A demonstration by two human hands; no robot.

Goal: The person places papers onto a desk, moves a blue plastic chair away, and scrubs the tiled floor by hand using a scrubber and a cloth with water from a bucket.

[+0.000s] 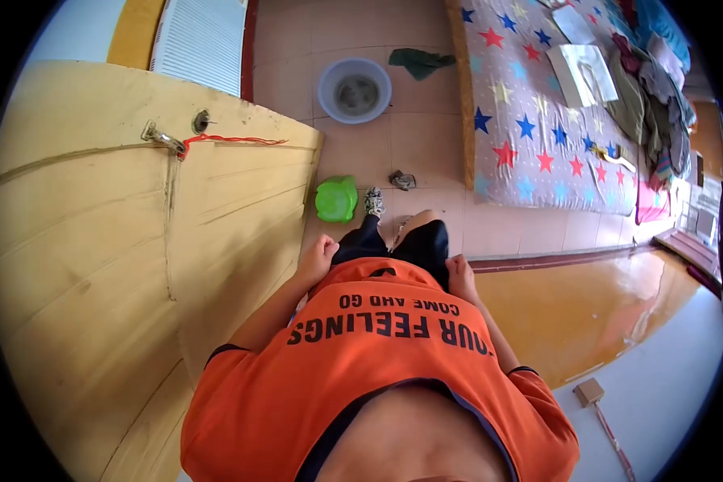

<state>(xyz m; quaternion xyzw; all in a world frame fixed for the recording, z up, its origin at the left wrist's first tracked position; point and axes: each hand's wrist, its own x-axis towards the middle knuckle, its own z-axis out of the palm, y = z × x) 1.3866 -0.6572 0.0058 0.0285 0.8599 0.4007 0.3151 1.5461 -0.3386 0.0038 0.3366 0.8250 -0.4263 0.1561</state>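
Left hand (319,254): I'm seeing its curled fingers resting beside the dark shorts (424,243); I'm not managing to tell whether they're gripping cloth.
Right hand (460,277): it's resting at the opposite side, fingers bent, its hold also escaping me.
Dark shorts: they're showing between both hands, just past the orange shirt's (386,337) hem.
Green plastic item (335,199): it's sitting ahead of the left hand, near the yellow door (241,181).
Pale basin (354,91): it's standing farther off.
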